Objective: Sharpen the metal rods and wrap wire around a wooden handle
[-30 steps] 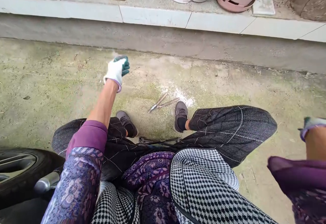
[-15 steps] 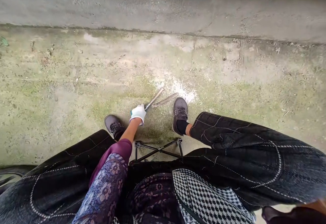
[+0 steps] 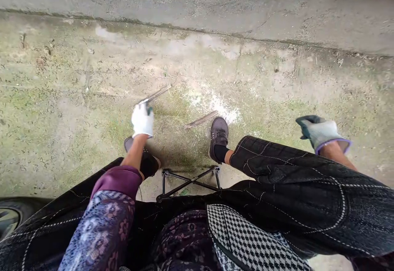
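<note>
**Q:** What does the head camera show first?

**A:** A narrow, dull metal bar [image 3: 155, 94] sits in the left hand [image 3: 142, 120], slanting up and away to the right. A second flat bar [image 3: 201, 119], brownish and worn-looking, lies on the ground just beside the right shoe [image 3: 219, 138].

**Q:** And around them?

**A:** Rough concrete ground [image 3: 61, 78] streaked with green moss, with a patch of white powder [image 3: 220, 109] near the lying bar. A grey concrete step [image 3: 197, 4] runs across the top. Closer in, a black metal folding frame [image 3: 191, 182] stands between the legs in dark quilted trousers [image 3: 295, 197].

**Q:** How are the arms placed?

**A:** The bare left forearm [image 3: 134, 152] reaches forward and down from a purple sleeve, above the left shoe [image 3: 146, 162]. The right hand [image 3: 321, 133], in a white glove with a dark green palm, is out to the side beyond the right knee.

**Q:** The fingers?

**A:** The left fingers [image 3: 144, 117] are closed around the bar's end, though the grip is slightly blurred. The right fingers [image 3: 308, 125] are pressed together, holding nothing.
</note>
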Demonstrator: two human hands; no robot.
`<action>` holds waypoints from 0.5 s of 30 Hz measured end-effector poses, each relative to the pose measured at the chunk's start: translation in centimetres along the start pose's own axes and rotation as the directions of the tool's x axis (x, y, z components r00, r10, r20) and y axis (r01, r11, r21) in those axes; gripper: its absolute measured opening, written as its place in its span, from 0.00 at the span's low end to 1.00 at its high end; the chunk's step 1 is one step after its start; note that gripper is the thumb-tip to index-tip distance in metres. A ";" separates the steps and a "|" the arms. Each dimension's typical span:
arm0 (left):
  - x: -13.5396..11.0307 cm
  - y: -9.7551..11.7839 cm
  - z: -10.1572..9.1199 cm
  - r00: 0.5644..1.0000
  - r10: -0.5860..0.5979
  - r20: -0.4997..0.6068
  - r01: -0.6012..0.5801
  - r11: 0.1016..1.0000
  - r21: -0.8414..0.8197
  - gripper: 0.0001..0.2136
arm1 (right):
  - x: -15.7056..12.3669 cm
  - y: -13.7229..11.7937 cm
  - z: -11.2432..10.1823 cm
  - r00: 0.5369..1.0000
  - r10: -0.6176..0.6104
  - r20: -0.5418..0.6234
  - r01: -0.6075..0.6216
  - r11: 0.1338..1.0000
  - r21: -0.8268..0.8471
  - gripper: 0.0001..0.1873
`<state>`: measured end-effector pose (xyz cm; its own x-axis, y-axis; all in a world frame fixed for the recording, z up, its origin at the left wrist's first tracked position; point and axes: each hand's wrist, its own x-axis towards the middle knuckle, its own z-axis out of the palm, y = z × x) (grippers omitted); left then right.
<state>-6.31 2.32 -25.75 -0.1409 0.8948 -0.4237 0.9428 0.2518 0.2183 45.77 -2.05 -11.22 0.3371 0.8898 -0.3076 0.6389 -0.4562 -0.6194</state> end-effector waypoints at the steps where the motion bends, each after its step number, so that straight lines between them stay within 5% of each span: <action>1: -1.3 2.1 1.7 0.992 0.092 0.091 -0.092 0.996 -0.004 0.16 | 0.7 0.9 0.2 0.972 0.230 -0.037 -0.231 0.973 -0.009 0.10; 4: -4.5 8.1 6.9 0.895 0.297 0.334 -0.291 0.954 -0.067 0.12 | 2.1 1.8 1.5 0.921 0.389 -0.025 -0.390 0.920 -0.026 0.05; 8: -5.3 12.5 11.3 0.831 0.363 0.421 -0.356 0.929 -0.099 0.19 | 2.1 0.3 2.8 0.966 0.203 0.161 -0.195 0.979 -0.067 0.02; 15: -2.9 13.0 11.4 0.869 0.158 0.469 -0.096 0.984 -0.152 0.18 | 1.8 -1.4 3.1 0.945 0.250 0.210 -0.167 0.923 -0.346 0.10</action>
<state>9.83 -1.23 -31.70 0.1678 0.6444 -0.7461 0.8950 0.2177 0.3893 43.31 0.24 -13.09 0.3333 0.7297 -0.5970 0.7729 -0.5741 -0.2702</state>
